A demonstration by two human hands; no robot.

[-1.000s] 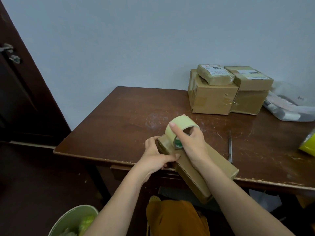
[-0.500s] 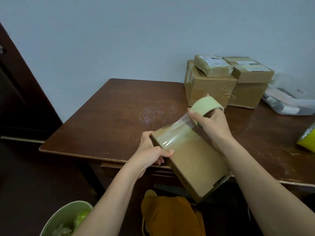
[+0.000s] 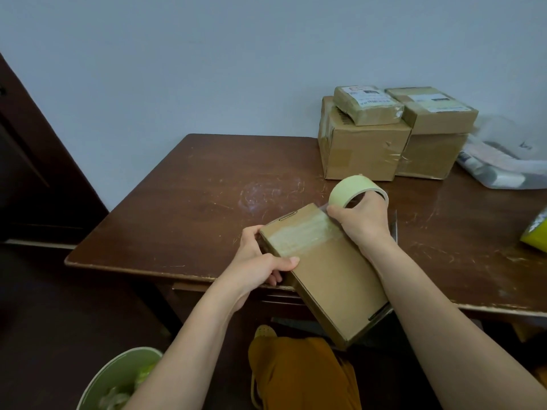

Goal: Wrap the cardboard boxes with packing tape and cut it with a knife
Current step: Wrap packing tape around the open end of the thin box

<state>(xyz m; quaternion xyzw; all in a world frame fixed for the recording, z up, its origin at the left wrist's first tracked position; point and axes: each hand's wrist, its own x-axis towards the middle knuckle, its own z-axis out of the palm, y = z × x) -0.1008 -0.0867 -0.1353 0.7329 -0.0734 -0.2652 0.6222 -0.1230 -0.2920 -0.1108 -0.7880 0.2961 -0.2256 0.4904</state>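
Fingers [image 3: 276,278] of the left hand [image 3: 257,258] were curled round the near left edge of the flat cardboard box [image 3: 331,270], which was held tilted over the table's [image 3: 183,202] front edge. The tape roll [image 3: 356,192] was gripped by the right hand [image 3: 362,220], thumb through its core, at the box's far corner (a clear strip of tape [image 3: 302,236] was laid across the top face). Four taped boxes [image 3: 364,149] were stacked against the wall.

Left hand [image 3: 257,261] grips the cardboard box [image 3: 328,270] — right hand [image 3: 362,221] holds the tape roll [image 3: 356,190] at its far edge.
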